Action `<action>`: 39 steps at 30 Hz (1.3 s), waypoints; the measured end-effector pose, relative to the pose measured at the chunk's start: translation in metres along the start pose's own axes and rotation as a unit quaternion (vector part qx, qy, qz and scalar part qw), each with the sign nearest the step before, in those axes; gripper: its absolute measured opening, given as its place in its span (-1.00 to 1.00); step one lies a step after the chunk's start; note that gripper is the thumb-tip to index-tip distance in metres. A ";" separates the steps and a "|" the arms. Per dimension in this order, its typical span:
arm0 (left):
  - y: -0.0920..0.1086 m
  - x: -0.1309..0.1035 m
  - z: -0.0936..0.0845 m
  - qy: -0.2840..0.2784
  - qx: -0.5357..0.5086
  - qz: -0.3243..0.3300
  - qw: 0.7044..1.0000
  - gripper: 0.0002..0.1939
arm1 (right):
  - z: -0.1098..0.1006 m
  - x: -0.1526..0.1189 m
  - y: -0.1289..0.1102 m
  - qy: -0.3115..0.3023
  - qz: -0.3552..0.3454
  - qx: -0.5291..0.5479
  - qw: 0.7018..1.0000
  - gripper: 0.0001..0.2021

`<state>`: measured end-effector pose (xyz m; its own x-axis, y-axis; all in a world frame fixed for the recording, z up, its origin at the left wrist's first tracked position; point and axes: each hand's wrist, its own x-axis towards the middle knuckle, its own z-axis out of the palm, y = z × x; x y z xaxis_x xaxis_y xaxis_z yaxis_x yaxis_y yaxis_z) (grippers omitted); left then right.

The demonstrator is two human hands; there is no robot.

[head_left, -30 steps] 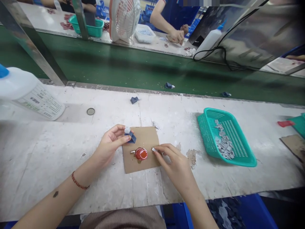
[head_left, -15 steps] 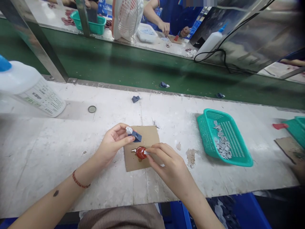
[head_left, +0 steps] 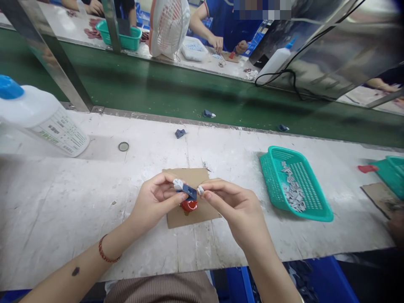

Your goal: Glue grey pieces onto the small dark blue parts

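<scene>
Between its thumb and fingers, my left hand (head_left: 158, 197) grips a dark blue part (head_left: 189, 192) with a whitish piece (head_left: 178, 184) at its left end. My right hand (head_left: 233, 204) pinches a small light grey piece (head_left: 200, 190) just right of the blue part's end; whether they touch is hard to tell. Below the blue part, a small red dish (head_left: 189, 206) with glossy contents sits on a square of brown cardboard (head_left: 183, 221), partly hidden by the part. A green basket (head_left: 318, 206) to the right holds many small grey pieces (head_left: 294, 193).
A white bottle with a blue cap (head_left: 57, 122) stands at the left, near a bottle cap (head_left: 123, 146). One blue part (head_left: 180, 134) lies near the back edge; two more (head_left: 208, 113) (head_left: 283, 128) are on the green strip. People work beyond, beside a fan (head_left: 168, 29).
My right hand has lifted the grey piece away from the red dish, up to the blue part's right end. My left hand has moved slightly right and down with the blue part.
</scene>
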<state>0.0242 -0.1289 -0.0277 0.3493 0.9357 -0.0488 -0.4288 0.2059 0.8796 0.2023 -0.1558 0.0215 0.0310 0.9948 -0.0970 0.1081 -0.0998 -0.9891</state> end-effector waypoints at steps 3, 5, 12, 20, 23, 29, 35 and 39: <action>0.002 -0.001 0.002 0.006 0.013 0.006 1.000 -0.89 | 0.005 0.002 -0.005 -0.006 -0.015 -0.027 0.999 -0.93; 0.003 -0.002 0.002 0.009 0.018 0.010 1.000 -0.89 | 0.008 0.003 -0.007 -0.007 -0.033 -0.060 0.998 -0.93; 0.004 -0.002 0.003 0.017 0.019 0.020 0.999 -0.91 | 0.012 0.001 -0.013 -0.022 -0.105 -0.191 0.976 -0.93; 0.006 -0.003 0.002 0.015 0.058 0.050 0.997 -0.93 | 0.005 0.006 -0.022 -0.107 -0.030 -0.113 0.987 -0.94; 0.007 -0.004 0.001 0.017 0.094 0.066 0.993 -0.92 | 0.007 0.011 -0.015 -0.149 0.066 0.026 0.986 -0.78; 0.007 -0.004 0.004 0.032 0.050 0.030 0.998 -0.89 | 0.030 0.011 -0.002 -0.183 0.083 0.145 0.969 -0.72; 0.007 0.001 0.006 0.051 0.039 0.017 0.998 -0.87 | 0.041 0.013 -0.004 -0.127 0.047 0.130 0.982 -0.73; 0.021 0.015 0.004 0.055 0.031 -0.001 0.998 -0.84 | 0.037 0.024 0.000 -0.144 0.036 0.103 0.983 -0.65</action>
<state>0.0236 -0.1116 -0.0083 0.2552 0.9619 -0.0984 -0.3747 0.1922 0.9070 0.1664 -0.1309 0.0152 -0.2558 0.9524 -0.1659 -0.0888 -0.1940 -0.9770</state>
